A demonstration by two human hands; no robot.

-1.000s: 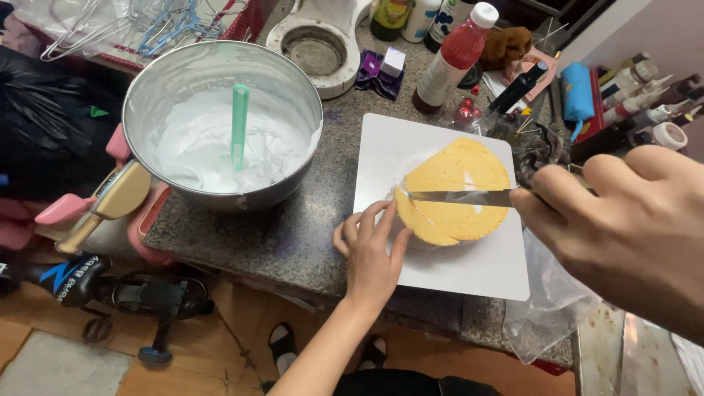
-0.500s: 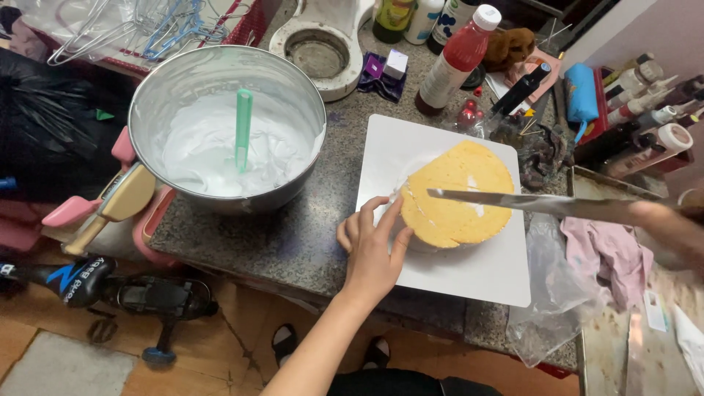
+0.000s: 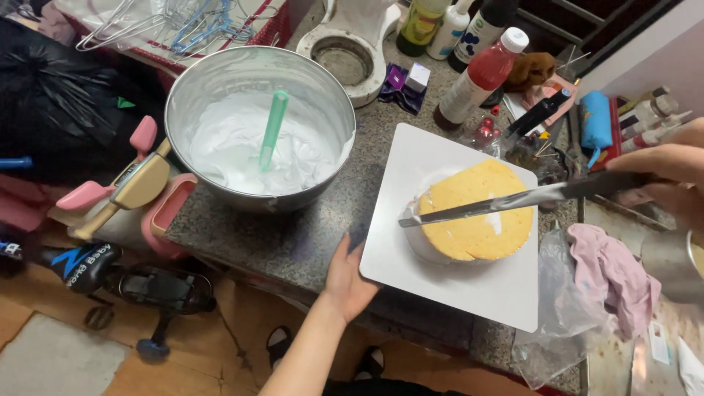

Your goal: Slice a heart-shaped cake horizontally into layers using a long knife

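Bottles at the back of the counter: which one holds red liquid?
The bottle with the white cap, beside the white board's far corner. The others behind it are a yellow-green bottle and a white bottle.

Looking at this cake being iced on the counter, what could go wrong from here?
1. The white board juts past the counter edge, steadied only by the left hand; letting go might tip the cake.
2. The right hand holds the long spatula far from its tip, so a slip could gouge the soft sponge.
3. The metal bowl of cream sits near the counter's corner; a nudge might slide it off.
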